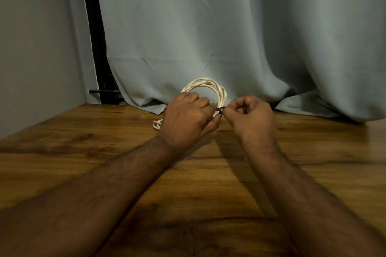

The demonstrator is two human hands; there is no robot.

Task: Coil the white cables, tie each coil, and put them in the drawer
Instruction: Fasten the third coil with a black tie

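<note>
Both hands meet above the table (83, 152) near its far edge — the left hand (186, 119) and the right hand (252, 119) side by side, with the tie (221, 109) between their fingertips. The coil (208, 87) stands upright behind them. More cable (157, 125) lies on the table left of the left hand — the curtain (229, 27) hangs behind everything.

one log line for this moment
step: tying coil | left hand: holds coil upright | right hand: pinching black tie | second cable: on table | drawer: not visible
</note>
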